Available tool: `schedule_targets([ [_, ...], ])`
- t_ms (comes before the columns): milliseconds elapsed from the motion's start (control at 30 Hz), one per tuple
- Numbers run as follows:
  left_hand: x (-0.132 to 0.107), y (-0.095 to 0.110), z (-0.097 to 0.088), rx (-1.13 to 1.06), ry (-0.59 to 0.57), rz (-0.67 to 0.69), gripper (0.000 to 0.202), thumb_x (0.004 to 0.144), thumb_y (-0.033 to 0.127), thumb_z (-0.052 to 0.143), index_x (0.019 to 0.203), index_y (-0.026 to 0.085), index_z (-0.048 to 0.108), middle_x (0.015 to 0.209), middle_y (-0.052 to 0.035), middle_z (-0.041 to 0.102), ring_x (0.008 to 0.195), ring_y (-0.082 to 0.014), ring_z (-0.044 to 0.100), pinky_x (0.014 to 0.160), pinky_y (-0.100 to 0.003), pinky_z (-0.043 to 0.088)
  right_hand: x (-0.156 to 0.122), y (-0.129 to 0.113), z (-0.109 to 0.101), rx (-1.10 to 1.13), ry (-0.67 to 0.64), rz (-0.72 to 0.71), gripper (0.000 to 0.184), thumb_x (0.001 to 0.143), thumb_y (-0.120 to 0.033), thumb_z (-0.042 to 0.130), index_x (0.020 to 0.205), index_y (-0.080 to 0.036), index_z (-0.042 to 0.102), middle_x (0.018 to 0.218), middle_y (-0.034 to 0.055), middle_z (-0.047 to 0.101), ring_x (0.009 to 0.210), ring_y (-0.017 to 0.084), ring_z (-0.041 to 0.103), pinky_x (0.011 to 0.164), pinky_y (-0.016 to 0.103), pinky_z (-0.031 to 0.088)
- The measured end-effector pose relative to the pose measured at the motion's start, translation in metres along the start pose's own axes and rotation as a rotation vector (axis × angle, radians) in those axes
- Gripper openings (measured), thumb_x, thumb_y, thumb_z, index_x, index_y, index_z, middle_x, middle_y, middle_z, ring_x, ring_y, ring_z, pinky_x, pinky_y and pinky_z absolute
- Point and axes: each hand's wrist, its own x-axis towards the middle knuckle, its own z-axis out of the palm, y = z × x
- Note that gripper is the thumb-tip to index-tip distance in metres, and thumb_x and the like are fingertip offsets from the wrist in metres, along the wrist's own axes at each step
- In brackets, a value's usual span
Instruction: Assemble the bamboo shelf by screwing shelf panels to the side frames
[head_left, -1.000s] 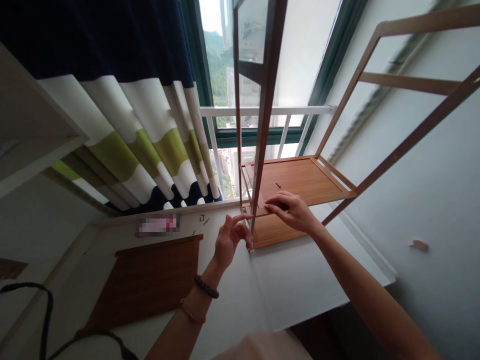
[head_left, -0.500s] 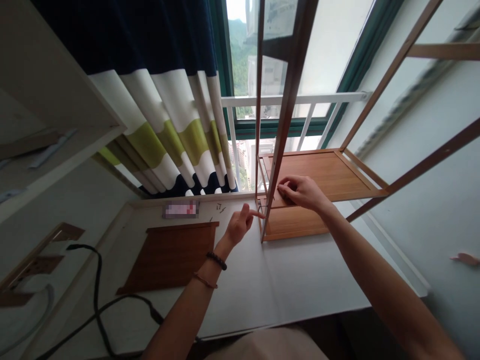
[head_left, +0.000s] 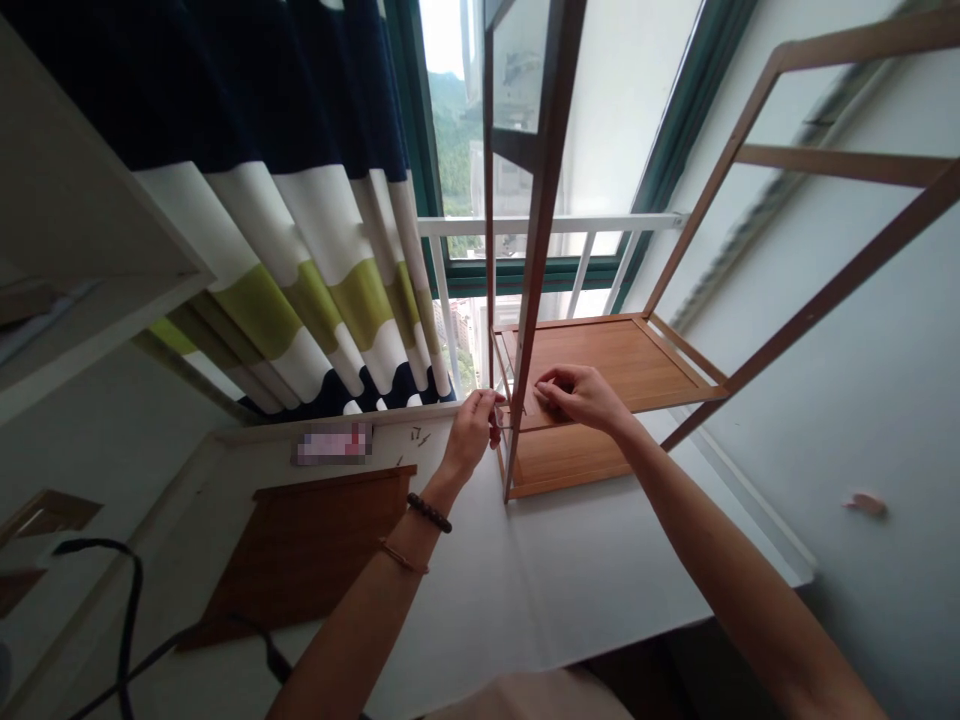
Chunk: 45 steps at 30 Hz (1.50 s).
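White desk (head_left: 585,575); right hand (head_left: 581,395) curled

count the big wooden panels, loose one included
3: the upper shelf in the rack, by the right hand; the lower shelf beneath it; and the loose panel on the white surface at left. More may be hidden.

Smooth wooden rack (head_left: 622,350), matt wooden panel (head_left: 315,550), matt cloth curtain (head_left: 300,220), smooth tabletop (head_left: 592,560)

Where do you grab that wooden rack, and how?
Probably by its near left post, above the left hand, coming from the left and wrapping around: it stands upright, long and narrow, so it looks easy to close around.
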Motion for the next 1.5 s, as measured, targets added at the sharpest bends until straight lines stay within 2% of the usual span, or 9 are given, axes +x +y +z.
schedule_targets([
  [100, -0.005, 0.004, 0.002, 0.104, 0.022, 0.145, 0.020, 0.085, 0.035, 0.045, 0.088, 0.017, 0.054, 0.060, 0.0033, 0.051, 0.049, -0.0081, 0.044, 0.045, -0.020, 0.034, 0.000, 0.000, 0.000, 0.051, -0.001, 0.006, 0.027, 0.079, -0.037, 0.053, 0.083, -0.013, 0.066, 0.065, 0.0033, 0.064, 0.055, 0.012, 0.056, 0.050, 0.022, 0.043],
  [233, -0.020, 0.010, 0.006, 0.154, 0.109, 0.322, 0.021, 0.089, 0.033, 0.042, 0.098, 0.018, 0.054, 0.074, -0.0005, 0.060, 0.072, -0.0117, 0.055, 0.069, -0.024, 0.041, -0.001, -0.001, 0.001, 0.052, 0.010, 0.012, 0.027, 0.079, -0.036, 0.053, 0.083, -0.013, 0.066, 0.063, 0.0029, 0.063, 0.055, 0.011, 0.056, 0.050, 0.021, 0.042],
  [500, -0.051, -0.001, 0.007, 0.122, 0.206, 0.382, 0.035, 0.091, 0.036, 0.033, 0.089, 0.019, 0.063, 0.105, -0.0067, 0.056, 0.100, -0.0188, 0.048, 0.085, -0.029, 0.037, 0.000, -0.001, 0.000, 0.020, 0.032, 0.005, 0.028, 0.080, -0.037, 0.052, 0.084, -0.013, 0.067, 0.069, 0.0044, 0.065, 0.058, 0.012, 0.057, 0.052, 0.022, 0.043],
  [667, -0.067, -0.018, -0.002, 0.157, 0.160, 0.376, 0.044, 0.091, 0.039, 0.030, 0.071, 0.019, 0.063, 0.082, -0.0055, 0.053, 0.082, -0.0182, 0.047, 0.078, -0.030, 0.037, -0.001, 0.000, 0.000, 0.027, 0.025, -0.012, 0.028, 0.081, -0.037, 0.052, 0.084, -0.013, 0.066, 0.067, 0.0035, 0.064, 0.058, 0.011, 0.056, 0.053, 0.022, 0.043],
  [800, -0.071, -0.030, -0.010, 0.215, 0.132, 0.244, 0.049, 0.091, 0.041, 0.031, 0.068, 0.017, 0.067, 0.057, -0.0011, 0.044, 0.058, -0.0137, 0.041, 0.061, -0.027, 0.034, -0.002, 0.000, 0.000, 0.020, 0.010, -0.018, 0.030, 0.082, -0.038, 0.051, 0.084, -0.012, 0.066, 0.064, 0.0031, 0.062, 0.056, 0.011, 0.054, 0.051, 0.022, 0.041],
  [933, -0.058, -0.035, -0.013, 0.166, 0.115, 0.056, 0.052, 0.089, 0.047, 0.033, 0.082, 0.011, 0.070, 0.043, 0.0039, 0.032, 0.043, -0.0099, 0.028, 0.046, -0.026, 0.022, -0.002, 0.001, 0.000, 0.013, 0.020, -0.018, 0.030, 0.081, -0.039, 0.051, 0.084, -0.012, 0.066, 0.064, 0.0031, 0.062, 0.056, 0.011, 0.053, 0.051, 0.022, 0.040],
  [1133, -0.024, -0.018, -0.010, -0.199, 0.025, -0.158, 0.057, 0.083, 0.055, 0.039, 0.094, 0.005, 0.065, 0.038, 0.0092, 0.024, 0.037, -0.0060, 0.015, 0.042, -0.022, 0.013, -0.002, 0.001, 0.001, 0.004, 0.037, -0.023, 0.030, 0.080, -0.038, 0.051, 0.084, -0.013, 0.067, 0.067, 0.0032, 0.063, 0.057, 0.011, 0.054, 0.052, 0.022, 0.041],
  [1300, -0.017, 0.005, -0.004, -0.253, -0.053, -0.055, 0.060, 0.083, 0.057, 0.041, 0.102, 0.005, 0.064, 0.037, 0.0095, 0.024, 0.036, -0.0055, 0.015, 0.041, -0.023, 0.015, -0.002, 0.000, 0.001, 0.002, 0.034, -0.022, 0.030, 0.080, -0.038, 0.051, 0.085, -0.013, 0.066, 0.067, 0.0033, 0.063, 0.058, 0.011, 0.054, 0.051, 0.021, 0.040],
  [1500, -0.047, 0.008, 0.001, -0.197, -0.083, 0.014, 0.060, 0.085, 0.059, 0.035, 0.113, 0.012, 0.061, 0.038, 0.0080, 0.027, 0.037, -0.0074, 0.020, 0.042, -0.024, 0.016, -0.003, -0.002, 0.001, 0.015, 0.034, -0.012, 0.032, 0.080, -0.040, 0.051, 0.084, -0.012, 0.067, 0.066, 0.0037, 0.063, 0.057, 0.011, 0.054, 0.050, 0.021, 0.041],
])
